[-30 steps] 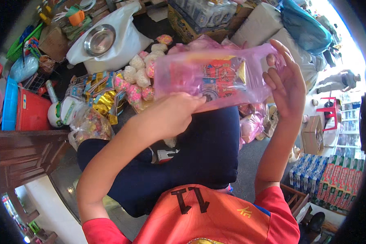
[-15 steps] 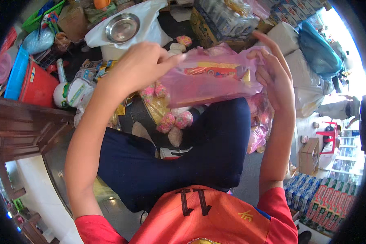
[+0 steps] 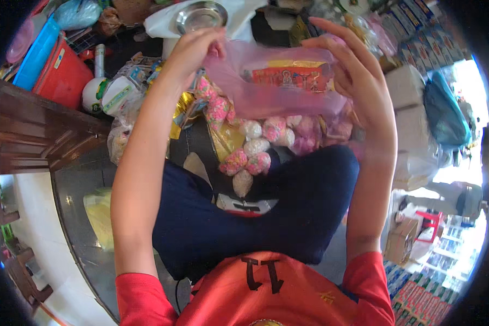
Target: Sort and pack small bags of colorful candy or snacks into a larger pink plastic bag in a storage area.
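I hold a thin pink plastic bag (image 3: 266, 92) up in front of me with both hands. Inside it lies a flat red and yellow printed packet (image 3: 290, 76). My left hand (image 3: 193, 51) pinches the bag's left top corner. My right hand (image 3: 353, 76) grips its right side with fingers spread along the plastic. Below the bag, on the floor by my crossed legs in dark blue trousers (image 3: 266, 212), lie several small round bundles in pink and white netting (image 3: 255, 146) and gold foil packets (image 3: 225, 138).
A dark wooden furniture piece (image 3: 32, 136) stands at my left. Beyond it are a red crate (image 3: 62, 76), a blue tub (image 3: 35, 51) and a steel bowl (image 3: 201, 16) on white plastic. Cardboard boxes (image 3: 413, 103) and stacked packaged goods (image 3: 424, 288) fill the right side.
The pink bag and both hands have stayed raised while the view shifted; my left hand moved from the bag's lower front up to pinch its top left corner.
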Tool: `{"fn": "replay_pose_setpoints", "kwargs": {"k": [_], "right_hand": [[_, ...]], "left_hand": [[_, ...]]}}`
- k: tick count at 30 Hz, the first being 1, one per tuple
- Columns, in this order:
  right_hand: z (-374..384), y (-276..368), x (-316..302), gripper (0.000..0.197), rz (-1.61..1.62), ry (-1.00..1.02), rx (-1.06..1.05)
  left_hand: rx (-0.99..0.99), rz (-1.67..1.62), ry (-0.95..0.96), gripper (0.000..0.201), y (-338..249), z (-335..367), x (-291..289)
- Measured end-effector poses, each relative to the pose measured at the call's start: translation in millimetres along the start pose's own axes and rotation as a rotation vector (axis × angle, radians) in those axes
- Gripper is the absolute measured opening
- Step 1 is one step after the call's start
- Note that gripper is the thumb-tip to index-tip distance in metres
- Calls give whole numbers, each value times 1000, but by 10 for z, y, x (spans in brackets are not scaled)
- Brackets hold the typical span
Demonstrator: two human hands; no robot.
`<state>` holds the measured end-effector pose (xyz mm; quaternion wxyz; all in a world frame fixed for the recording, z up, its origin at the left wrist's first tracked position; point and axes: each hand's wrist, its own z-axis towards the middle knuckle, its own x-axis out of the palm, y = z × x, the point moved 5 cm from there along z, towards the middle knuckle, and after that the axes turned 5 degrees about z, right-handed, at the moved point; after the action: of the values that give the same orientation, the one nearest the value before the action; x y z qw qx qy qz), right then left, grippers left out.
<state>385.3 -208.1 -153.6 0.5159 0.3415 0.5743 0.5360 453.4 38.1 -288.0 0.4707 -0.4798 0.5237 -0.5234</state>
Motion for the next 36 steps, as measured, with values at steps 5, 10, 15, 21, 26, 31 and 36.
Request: {"fn": "replay_pose_setpoints", "kwargs": {"k": [5,10,15,21,26,31,36], "right_hand": [[306,21,24,41,19,-44,-266],[674,-977,316,41,67,13,171],[631,-1136,277,46,189,88,52],[797,-1239,265,43,37,19,-26],[775,-1451,169,44,-29,43,62],[631,-1562,207,43,-310,199,108],[514,-1522,368,27,-819,157,-178]], "left_hand": [[210,-212,-50,19,-324,-31,-100],[-116,84,-183,25,-67,-84,-147],[253,68,-194,28,-210,-115,-365],[3,276,-196,30,76,-16,-306],[11,225,-176,36,132,53,-273],[-69,166,-100,44,122,25,-69],[-80,137,34,48,71,-115,406]]}}
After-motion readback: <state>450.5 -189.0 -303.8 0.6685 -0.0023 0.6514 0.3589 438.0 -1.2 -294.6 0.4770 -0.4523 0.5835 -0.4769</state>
